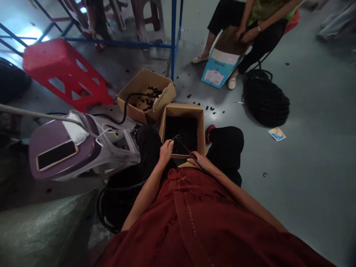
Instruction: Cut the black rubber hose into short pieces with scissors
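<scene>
Over the front of a cardboard box [200,129] filled with small black pieces, my two hands are close together. My left hand [166,152] is closed, its fingertips pinching one end of a thin black strip [183,145]. From there the strip slants down to my right hand [200,160], whose fingers are wrapped round it, and its other end passes under the right wrist toward my lap. Whether the dark length at the right hand is all one strip or partly a tool, I cannot make out. Beside my left forearm lies a coil of black tubing [101,207].
A second cardboard box [133,81] with black scraps stands behind. To the left are a purple-topped stool [91,155] with a phone [57,155] and a tipped red stool [47,55]. A seated person holds a blue-white box [217,68] near a black tubing coil [265,98].
</scene>
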Demonstrator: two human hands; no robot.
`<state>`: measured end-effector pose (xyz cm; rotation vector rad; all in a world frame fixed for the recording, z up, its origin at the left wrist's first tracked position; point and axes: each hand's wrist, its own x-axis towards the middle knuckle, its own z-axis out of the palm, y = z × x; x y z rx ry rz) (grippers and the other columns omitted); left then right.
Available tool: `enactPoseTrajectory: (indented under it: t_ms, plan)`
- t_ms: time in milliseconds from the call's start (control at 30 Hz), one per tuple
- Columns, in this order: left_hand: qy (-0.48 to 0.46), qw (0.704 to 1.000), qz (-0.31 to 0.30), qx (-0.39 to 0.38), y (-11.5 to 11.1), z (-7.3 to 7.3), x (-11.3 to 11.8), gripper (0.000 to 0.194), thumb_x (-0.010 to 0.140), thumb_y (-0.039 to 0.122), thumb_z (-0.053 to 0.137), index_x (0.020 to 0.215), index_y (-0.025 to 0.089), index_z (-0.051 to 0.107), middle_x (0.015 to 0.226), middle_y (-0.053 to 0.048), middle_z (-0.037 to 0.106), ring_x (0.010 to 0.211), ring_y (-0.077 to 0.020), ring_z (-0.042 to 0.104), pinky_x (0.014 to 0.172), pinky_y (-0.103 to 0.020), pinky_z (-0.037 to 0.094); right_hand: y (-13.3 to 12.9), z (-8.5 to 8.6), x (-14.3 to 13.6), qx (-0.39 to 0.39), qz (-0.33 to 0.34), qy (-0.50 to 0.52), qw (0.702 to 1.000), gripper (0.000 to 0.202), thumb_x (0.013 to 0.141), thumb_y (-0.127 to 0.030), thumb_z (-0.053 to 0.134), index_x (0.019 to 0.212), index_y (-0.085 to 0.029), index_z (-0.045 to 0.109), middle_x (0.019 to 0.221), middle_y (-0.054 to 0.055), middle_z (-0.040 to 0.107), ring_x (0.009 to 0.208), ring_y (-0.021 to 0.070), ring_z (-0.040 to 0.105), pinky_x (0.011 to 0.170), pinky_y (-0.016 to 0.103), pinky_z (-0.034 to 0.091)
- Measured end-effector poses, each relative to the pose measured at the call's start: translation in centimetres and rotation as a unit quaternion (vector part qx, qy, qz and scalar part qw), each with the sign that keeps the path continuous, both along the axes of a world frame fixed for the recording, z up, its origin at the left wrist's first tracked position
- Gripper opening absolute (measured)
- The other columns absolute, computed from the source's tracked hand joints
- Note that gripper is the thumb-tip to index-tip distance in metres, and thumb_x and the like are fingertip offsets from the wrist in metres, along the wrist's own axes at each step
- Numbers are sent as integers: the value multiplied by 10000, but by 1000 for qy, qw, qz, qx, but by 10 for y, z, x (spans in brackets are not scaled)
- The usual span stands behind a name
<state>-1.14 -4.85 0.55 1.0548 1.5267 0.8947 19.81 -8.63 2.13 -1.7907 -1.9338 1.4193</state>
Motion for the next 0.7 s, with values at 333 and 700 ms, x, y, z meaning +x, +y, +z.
enactPoseTrajectory:
  t_ms: [333,700]
  plan:
    - [19,999,-28,4,-3,4,6,280,868,362,486,1002,167,637,635,18,509,602,-105,462,567,-201,361,7,3,-8,9,8,-45,999,520,796,-522,596,1206,-208,542,1016,108,682,947,286,625,753,314,426]
    - [3,995,-95,9,-2,2,6,347,862,403,464,1019,146,636,603,29,489,558,-104,448,549,-213,359,12,3,-14,-21,-12,15,1000,425,839,-462,555,1182,-214,523,994,70,678,902,226,638,769,305,446]
